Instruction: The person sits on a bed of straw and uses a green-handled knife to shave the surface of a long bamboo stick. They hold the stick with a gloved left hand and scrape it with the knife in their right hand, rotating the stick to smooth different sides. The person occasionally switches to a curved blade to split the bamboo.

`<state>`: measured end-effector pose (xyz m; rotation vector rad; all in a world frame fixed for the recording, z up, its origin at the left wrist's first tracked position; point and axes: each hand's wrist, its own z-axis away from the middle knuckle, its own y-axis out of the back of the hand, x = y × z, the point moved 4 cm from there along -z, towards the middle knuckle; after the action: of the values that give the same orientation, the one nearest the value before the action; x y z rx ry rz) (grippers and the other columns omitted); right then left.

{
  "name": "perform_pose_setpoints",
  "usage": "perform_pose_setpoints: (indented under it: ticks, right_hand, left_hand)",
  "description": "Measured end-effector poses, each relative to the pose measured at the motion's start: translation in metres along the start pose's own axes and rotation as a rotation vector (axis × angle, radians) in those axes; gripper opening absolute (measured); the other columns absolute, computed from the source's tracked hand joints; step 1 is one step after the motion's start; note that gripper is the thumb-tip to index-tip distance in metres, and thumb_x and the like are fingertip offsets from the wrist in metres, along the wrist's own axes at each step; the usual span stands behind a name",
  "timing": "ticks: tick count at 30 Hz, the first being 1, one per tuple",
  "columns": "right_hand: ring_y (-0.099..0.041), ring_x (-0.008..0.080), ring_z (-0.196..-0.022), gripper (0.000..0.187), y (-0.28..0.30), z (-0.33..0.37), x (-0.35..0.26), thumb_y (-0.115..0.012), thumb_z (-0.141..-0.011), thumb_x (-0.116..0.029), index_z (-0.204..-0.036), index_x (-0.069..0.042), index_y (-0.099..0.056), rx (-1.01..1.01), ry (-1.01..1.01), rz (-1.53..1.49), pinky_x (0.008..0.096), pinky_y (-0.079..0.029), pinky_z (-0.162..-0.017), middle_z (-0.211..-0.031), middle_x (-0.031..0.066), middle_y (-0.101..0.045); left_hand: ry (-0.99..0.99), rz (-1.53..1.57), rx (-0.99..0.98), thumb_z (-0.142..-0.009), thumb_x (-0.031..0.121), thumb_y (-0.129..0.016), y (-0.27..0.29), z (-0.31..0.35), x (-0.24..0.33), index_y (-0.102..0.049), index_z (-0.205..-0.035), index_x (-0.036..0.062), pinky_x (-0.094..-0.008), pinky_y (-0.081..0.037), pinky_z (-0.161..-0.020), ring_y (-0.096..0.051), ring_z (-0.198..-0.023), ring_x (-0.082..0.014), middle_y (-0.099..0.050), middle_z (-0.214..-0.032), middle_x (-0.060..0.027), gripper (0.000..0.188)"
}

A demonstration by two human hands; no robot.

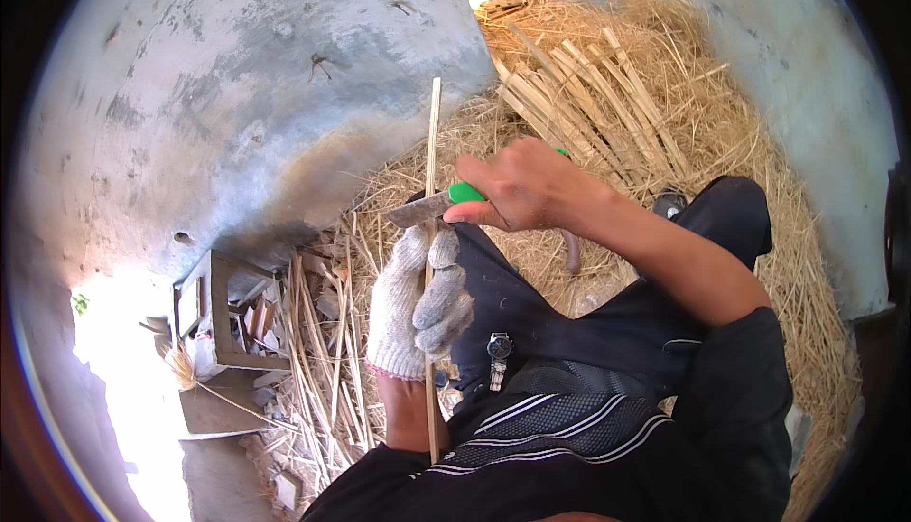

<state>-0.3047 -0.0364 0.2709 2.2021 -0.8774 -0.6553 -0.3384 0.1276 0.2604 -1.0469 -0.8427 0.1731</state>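
A bamboo strip (433,133) is clasped in the left grip (418,304) (gloved in knit) beside the left thigh (493,280) — across the strip, a green-handled knife (422,209) is held by the bare right grip (522,185).

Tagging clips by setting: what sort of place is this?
Probably a makeshift handcraft workshop: weathered plaster walls, straw-like shavings spread over the floor with pale split strips lying on them, and a green-handled knife held across a slender strip.
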Motion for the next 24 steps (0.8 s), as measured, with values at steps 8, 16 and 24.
perform_pose_setpoints:
  ticks: [8, 16, 24]
  right_hand:
    - [-0.061, 0.0267, -0.056, 0.067, 0.021, 0.001, 0.174, -0.029, -0.1, -0.06, -0.079, -0.003, -0.056, 0.055, -0.786, 0.036, 0.0363, -0.049, -0.052, -0.056, 0.0086, -0.054]
    - [-0.048, 0.0193, -0.039, 0.056, 0.023, -0.008, 0.02, -0.041, -0.1, -0.052, -0.078, -0.003, -0.056, -0.029, -0.248, -0.252, 0.0383, -0.042, -0.044, -0.045, 0.0023, -0.047]
    - [-0.056, 0.0375, -0.044, 0.062, 0.002, 0.005, -0.018, -0.048, -0.094, -0.058, -0.071, -0.001, -0.058, -0.048, -0.178, -0.121, 0.046, -0.045, -0.043, -0.048, 0.0171, -0.052]
  left_hand:
    - [0.073, -0.006, -0.114, -0.106, 0.041, -0.031, -0.002, 0.018, -0.036, -0.05, -0.091, 0.0064, -0.025, -0.029, -0.02, -0.035, -0.025, -0.0129, -0.038, -0.041, -0.0012, 0.042]
    - [0.022, 0.067, -0.138, -0.104, 0.043, -0.036, 0.008, 0.002, 0.007, -0.05, -0.086, 0.0113, -0.0238, -0.025, -0.023, -0.03, -0.025, -0.0106, -0.037, -0.043, 0.0008, 0.039]
    - [-0.051, -0.11, 0.009, -0.103, 0.043, -0.041, 0.009, 0.005, 0.004, -0.053, -0.09, 0.0107, -0.0242, -0.022, -0.025, -0.028, -0.025, -0.0102, -0.036, -0.042, 0.0016, 0.036]
